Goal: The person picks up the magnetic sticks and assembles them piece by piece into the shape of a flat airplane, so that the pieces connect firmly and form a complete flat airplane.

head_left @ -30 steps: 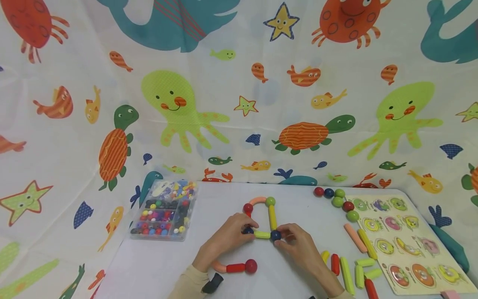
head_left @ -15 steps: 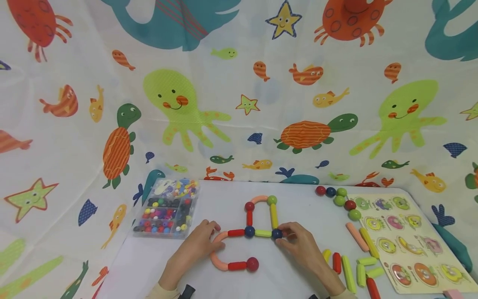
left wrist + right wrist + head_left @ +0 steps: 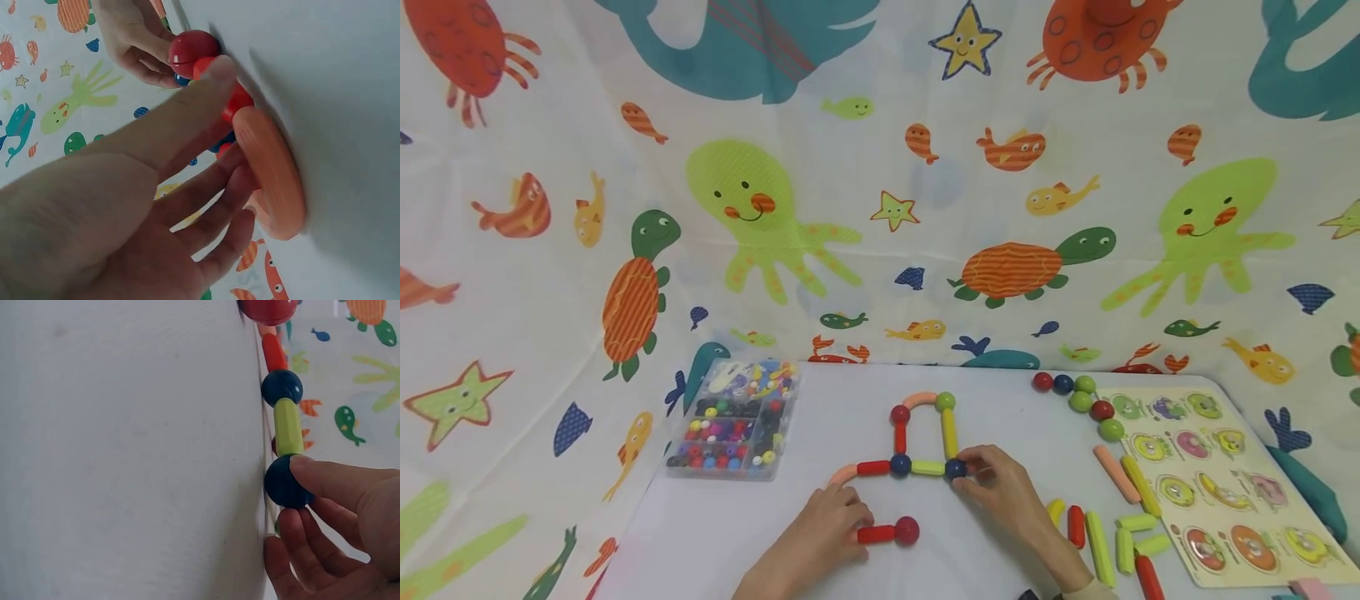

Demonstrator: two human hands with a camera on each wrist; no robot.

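A joined figure of coloured sticks and balls lies on the white table. In the head view my right hand [image 3: 1003,487] pinches its right-hand dark blue ball [image 3: 956,468] between thumb and fingers; the right wrist view shows this ball [image 3: 289,482] up close. A light green stick [image 3: 928,469] links it to another dark blue ball [image 3: 900,465]. My left hand [image 3: 816,533] grips the curved orange stick [image 3: 275,175] at lower left, hiding most of it from the head camera. Its thumb lies by the red stick [image 3: 876,534], which ends in a large red ball [image 3: 907,531].
A clear divided box [image 3: 722,475] of small beads stands at the left. To the right are loose sticks [image 3: 1099,550], several balls [image 3: 1081,402] and a wooden fruit puzzle board [image 3: 1172,467]. A sea-animal cloth [image 3: 865,250] hangs behind the table.
My left hand has let go of the left dark blue ball and moved down and left, first to the curved orange stick's outer side, then over it. The right hand stays on its ball.
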